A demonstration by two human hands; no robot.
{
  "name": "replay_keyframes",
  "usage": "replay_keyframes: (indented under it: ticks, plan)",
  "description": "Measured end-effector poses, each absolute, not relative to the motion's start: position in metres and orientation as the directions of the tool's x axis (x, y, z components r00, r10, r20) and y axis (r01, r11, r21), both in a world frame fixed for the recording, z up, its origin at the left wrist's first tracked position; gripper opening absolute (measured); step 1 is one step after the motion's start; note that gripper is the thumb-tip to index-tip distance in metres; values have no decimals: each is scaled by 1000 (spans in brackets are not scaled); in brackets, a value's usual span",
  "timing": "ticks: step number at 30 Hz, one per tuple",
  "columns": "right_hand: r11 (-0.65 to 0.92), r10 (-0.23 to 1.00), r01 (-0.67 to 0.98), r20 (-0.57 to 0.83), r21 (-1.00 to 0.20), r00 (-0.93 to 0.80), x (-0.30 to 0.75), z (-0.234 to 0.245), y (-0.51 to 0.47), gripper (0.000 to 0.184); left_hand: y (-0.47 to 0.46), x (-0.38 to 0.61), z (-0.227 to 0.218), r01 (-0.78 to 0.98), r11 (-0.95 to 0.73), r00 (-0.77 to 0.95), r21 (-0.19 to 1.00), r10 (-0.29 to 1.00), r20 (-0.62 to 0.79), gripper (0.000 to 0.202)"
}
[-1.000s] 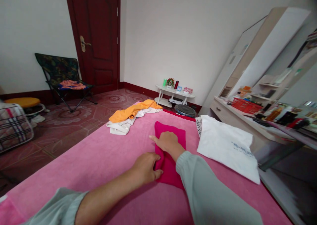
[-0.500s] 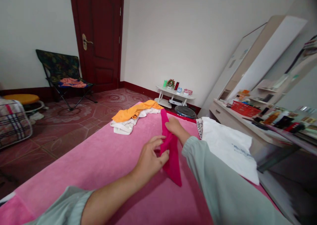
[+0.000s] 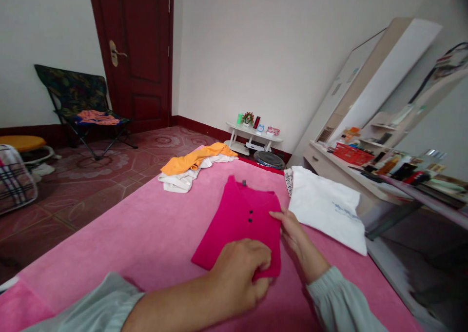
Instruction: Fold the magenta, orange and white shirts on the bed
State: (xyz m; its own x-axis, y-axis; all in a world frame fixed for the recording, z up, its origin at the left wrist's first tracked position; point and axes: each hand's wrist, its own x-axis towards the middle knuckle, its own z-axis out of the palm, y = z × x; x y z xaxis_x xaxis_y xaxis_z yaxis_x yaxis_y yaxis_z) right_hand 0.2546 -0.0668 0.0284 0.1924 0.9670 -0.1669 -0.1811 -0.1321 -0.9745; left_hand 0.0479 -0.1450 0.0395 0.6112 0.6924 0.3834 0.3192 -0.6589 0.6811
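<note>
A folded magenta garment [image 3: 239, 220] with small dark buttons lies flat on the pink bed cover [image 3: 146, 234]. My left hand [image 3: 243, 268] rests on its near edge, fingers curled and gripping the cloth. My right hand [image 3: 290, 227] sits at the garment's right edge, fingers together and pinching the fabric. Both sleeves are pale green.
An orange and white pile of clothes [image 3: 193, 166] lies at the bed's far end. A folded white shirt [image 3: 325, 205] lies to the right. A dresser [image 3: 369, 176] with bottles and a red basket stands right. A folding chair [image 3: 78, 107] and dark door [image 3: 135, 54] are left.
The magenta garment was lifted and turned over by both hands, and now lies flat with its buttoned front up. My hands moved to its near and right edges.
</note>
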Motion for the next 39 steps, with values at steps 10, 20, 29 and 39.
replay_keyframes:
  ticks: [10, 20, 29, 39]
  plan:
    - [4, 972, -44, -6, -999, 235, 270, -5, -68, 72, -165, 61, 24, 288, -788, 848, 544, 474, 238, 12]
    - [125, 771, 848, 588, -516, 244, 260, -4, -80, 48, -123, 43, 43, 389, -650, 724, 653, 654, 219, 24]
    - [519, 854, 735, 289, -435, -432, 166, 11, -137, 21, -44, -10, 29, 848, -318, 344, 424, 939, 15, 28]
    - [363, 903, 820, 383, -443, -192, 151, 0, -131, 22, 22, 16, 8, 475, -121, 289, 872, 957, -24, 43]
